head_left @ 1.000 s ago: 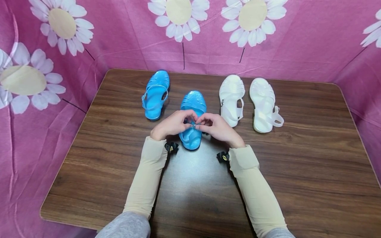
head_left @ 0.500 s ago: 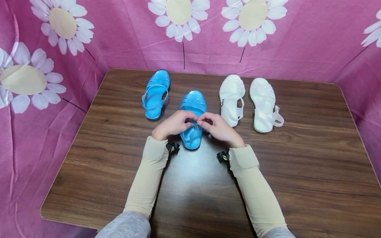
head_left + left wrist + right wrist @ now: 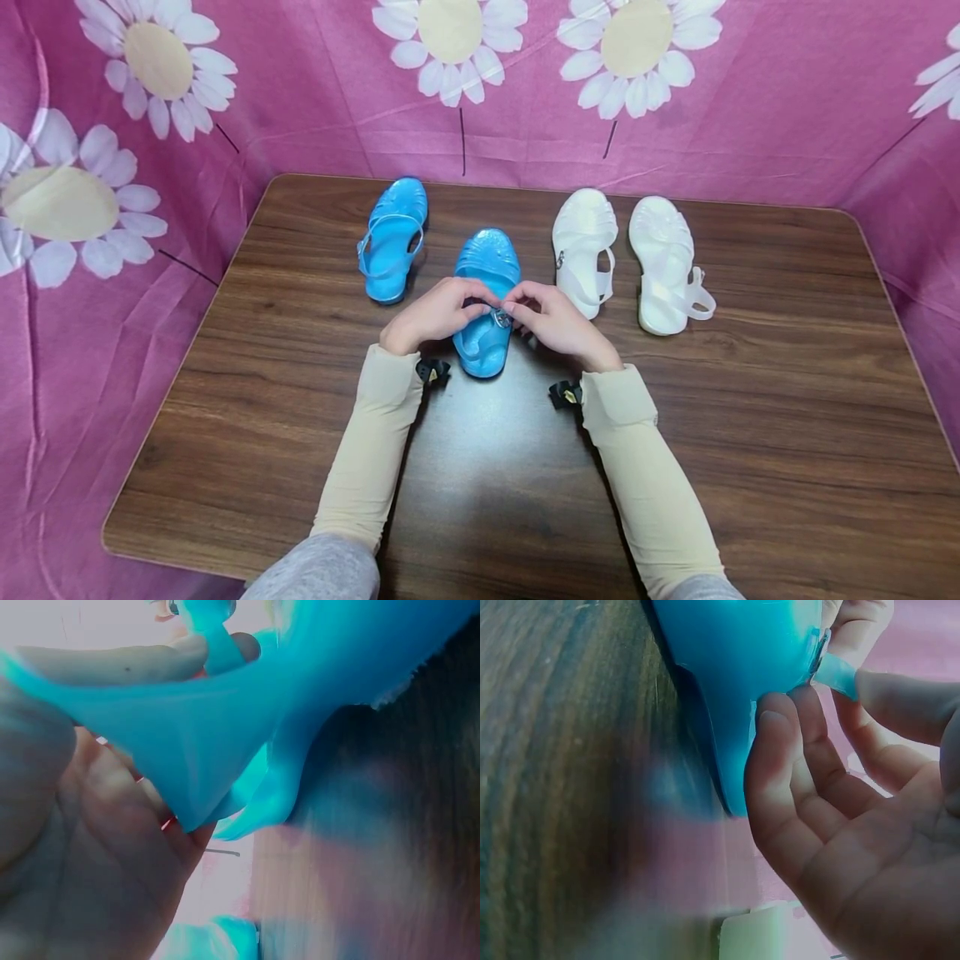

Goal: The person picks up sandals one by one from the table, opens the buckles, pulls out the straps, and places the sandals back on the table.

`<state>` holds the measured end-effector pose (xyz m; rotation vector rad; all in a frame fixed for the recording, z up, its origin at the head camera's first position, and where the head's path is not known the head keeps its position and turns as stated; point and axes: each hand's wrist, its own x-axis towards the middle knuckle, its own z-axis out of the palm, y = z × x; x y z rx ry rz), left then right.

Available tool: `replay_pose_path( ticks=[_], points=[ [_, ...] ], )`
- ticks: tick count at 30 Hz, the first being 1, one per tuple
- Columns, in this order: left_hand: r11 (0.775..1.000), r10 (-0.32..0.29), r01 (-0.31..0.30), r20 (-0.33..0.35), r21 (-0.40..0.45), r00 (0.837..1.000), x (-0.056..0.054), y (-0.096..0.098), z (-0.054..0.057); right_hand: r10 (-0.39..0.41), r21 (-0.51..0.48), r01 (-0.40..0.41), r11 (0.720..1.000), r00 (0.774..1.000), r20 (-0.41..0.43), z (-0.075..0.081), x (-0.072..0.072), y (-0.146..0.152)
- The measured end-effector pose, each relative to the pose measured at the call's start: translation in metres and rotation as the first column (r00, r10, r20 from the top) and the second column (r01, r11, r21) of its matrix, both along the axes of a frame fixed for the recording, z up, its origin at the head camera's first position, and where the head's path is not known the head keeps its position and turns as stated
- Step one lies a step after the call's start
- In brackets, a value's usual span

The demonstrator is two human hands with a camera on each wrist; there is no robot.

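Note:
Toe pointing away, a glossy blue sandal (image 3: 489, 250) lies on the table between both hands. A round metal buckle (image 3: 501, 317) shows on its ankle strap. My left hand (image 3: 438, 312) reaches in from the left, and its thumb and fingers pinch the strap; in the left wrist view a broad blue side strap (image 3: 187, 727) crosses in front of that hand. From the other side my right hand (image 3: 558, 325) pinches the strap's translucent end (image 3: 836, 676) beside the buckle. Its lower fingers touch the sandal's side in the right wrist view. The fingertips partly hide the buckle.
The other blue sandal (image 3: 392, 242) stands farther back on the left. Close on the right are two white sandals, the nearer one (image 3: 585, 225) and the farther one (image 3: 662, 250). The brown wooden table (image 3: 787, 350) ends at a pink flowered cloth (image 3: 517, 150).
My right fingertips have shifted slightly right and up with the strap end. The buckle has turned into fuller view beneath the fingertips. The left hand has barely moved.

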<state>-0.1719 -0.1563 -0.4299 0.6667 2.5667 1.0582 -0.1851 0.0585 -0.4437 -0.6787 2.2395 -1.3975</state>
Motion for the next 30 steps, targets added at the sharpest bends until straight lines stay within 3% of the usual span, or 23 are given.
replay_pose_path(
  ticks=[11,20,30],
  points=[
    [0.999,0.029,-0.028,-0.027,0.023,0.999,0.0012,-0.0006,0.0024,0.01,-0.002,-0.01,1.0,1.0,-0.013,0.0037,-0.0004,0.0015],
    [0.999,0.035,-0.036,-0.077,-0.007,0.996,0.0019,-0.0004,0.0031,0.057,-0.002,-0.057,0.998,0.998,-0.009,0.004,-0.0011,0.0012],
    [0.999,0.039,-0.04,-0.08,-0.012,0.996,0.0016,-0.0001,0.0033,0.119,0.026,-0.118,0.993,0.992,-0.038,0.003,0.0003,0.003]
  ],
)
